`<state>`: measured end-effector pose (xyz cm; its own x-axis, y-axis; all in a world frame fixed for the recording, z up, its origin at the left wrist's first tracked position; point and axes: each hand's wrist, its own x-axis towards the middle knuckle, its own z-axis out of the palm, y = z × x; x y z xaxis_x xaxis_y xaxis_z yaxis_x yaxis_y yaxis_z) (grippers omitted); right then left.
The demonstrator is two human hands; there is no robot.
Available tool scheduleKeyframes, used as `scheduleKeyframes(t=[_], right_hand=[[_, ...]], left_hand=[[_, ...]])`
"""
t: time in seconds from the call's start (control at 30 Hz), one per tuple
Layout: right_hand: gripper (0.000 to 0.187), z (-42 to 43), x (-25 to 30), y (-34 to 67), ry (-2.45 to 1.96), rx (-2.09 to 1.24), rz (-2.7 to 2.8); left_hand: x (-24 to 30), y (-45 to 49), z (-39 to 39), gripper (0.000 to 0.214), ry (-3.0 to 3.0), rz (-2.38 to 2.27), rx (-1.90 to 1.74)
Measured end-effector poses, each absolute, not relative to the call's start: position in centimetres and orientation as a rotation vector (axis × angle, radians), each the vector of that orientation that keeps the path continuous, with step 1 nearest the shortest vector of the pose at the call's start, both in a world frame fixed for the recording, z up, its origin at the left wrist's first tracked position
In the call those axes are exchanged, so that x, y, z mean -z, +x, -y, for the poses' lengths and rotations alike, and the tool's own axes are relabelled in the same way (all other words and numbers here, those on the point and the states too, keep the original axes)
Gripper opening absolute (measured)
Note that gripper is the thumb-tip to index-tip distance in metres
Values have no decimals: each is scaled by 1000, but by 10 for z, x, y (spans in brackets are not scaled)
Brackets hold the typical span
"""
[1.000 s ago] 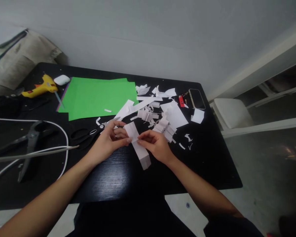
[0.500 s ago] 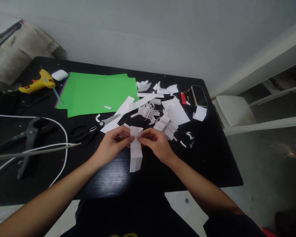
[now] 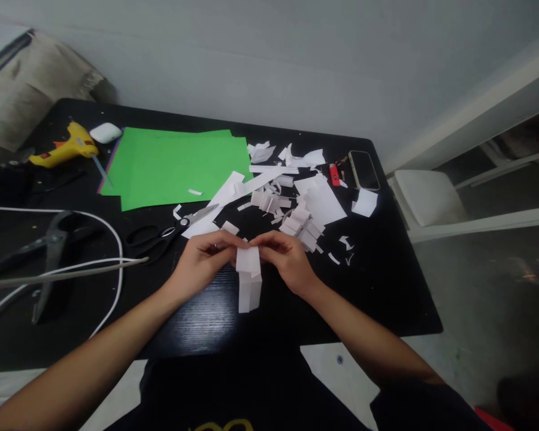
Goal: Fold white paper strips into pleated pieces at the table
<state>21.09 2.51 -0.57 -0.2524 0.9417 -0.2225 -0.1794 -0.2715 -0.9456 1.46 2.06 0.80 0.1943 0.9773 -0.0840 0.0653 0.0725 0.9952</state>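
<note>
Black bench (image 3: 368, 299) before me; over its near side, a folded paper strip (image 3: 248, 284), pinched by left hand (image 3: 206, 257) and right hand (image 3: 287, 258). Folding seems in hand; the next crease likely needs aligned edges. Scissors (image 3: 184, 222) lie at the strip's 10 o'clock.

left hand (image 3: 209, 254) partly behind folded paper (image 3: 248, 290); yellow print (image 3: 242, 423) cropped below

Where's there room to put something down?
The biggest mostly bare patch is the near right of the table, between the right hand, the white scraps and the right edge. A smaller one lies between the folded paper and the front edge. It's crowded at the left, with cables, scissors and a glue gun, and farther back, with green sheets.
</note>
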Motion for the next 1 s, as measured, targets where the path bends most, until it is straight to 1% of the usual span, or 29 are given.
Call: scheduleKeyframes(t=[0.2, 0.3, 0.4, 0.5, 0.6, 0.73, 0.9, 1.0], right_hand=[[9, -26, 7, 214, -1099, -1763, 974], [12, -25, 5, 213, -1109, -1711, 1041], [20, -23, 2, 211, -1137, -1623, 1104], [24, -22, 2, 209, -1157, -1569, 1132], [20, -21, 3, 210, -1183, -1508, 1138], [20, -22, 2, 211, -1175, -1500, 1154], [9, -20, -2, 210, -1132, -1425, 1303], [8, -20, -3, 211, -1162, -1368, 1323]], left_hand=[[-12, 7, -23, 17, 1403, -1094, -916], [-12, 5, -22, 17, 1513, -1091, -907], [-7, 8, -18, 13, 1575, -1133, -916], [-1, 12, -14, 24, 1482, -1168, -975], [2, 13, -13, 26, 1398, -1162, -898], [3, 12, -15, 26, 1480, -1214, -779], [1, 12, -13, 27, 1657, -1225, -748], [0, 13, -10, 22, 1667, -1220, -775]])
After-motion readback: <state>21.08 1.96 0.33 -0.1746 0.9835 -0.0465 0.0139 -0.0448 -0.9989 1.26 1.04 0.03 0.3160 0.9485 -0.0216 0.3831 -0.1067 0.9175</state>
